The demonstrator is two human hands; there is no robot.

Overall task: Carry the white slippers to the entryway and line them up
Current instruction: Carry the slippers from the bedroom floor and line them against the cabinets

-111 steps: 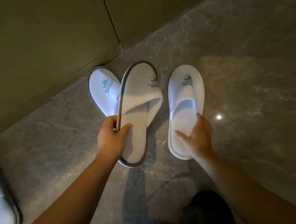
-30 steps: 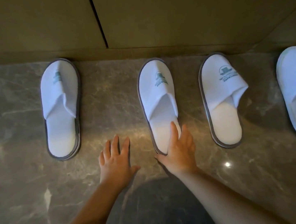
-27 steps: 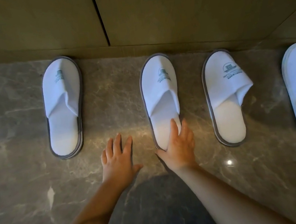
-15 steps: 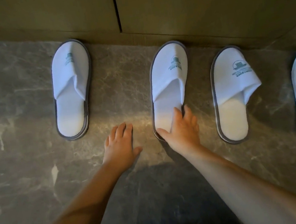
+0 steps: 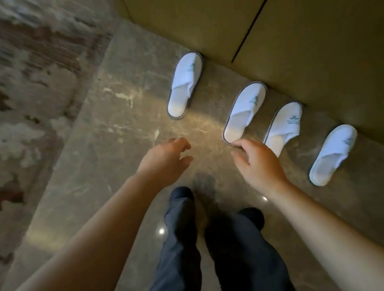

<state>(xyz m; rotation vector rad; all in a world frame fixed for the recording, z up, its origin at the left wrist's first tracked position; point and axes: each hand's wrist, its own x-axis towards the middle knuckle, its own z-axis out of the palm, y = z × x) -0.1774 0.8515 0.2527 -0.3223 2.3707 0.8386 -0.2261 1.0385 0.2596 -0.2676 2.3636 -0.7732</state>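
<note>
Several white slippers lie in a row on the marble floor, toes against the olive wall panel: a far one (image 5: pixel 184 85) set apart, a second one (image 5: pixel 244 112), a third one (image 5: pixel 285 125) and a near one (image 5: pixel 332 153). My right hand (image 5: pixel 257 161) hovers just behind the heel of the second slipper, fingers loosely curled, holding nothing. My left hand (image 5: pixel 166 159) hangs over the bare floor to the left, fingers relaxed and empty.
The olive wall panels (image 5: pixel 293 34) run along the right, with a dark seam between them. A patterned carpet (image 5: pixel 8 96) borders the marble floor (image 5: pixel 114 155) on the left. My legs in dark trousers (image 5: pixel 212 252) stand below the hands.
My right hand has lifted off the second slipper's heel and both hands have risen from the floor. The view has pulled back and turned, and my legs now show.
</note>
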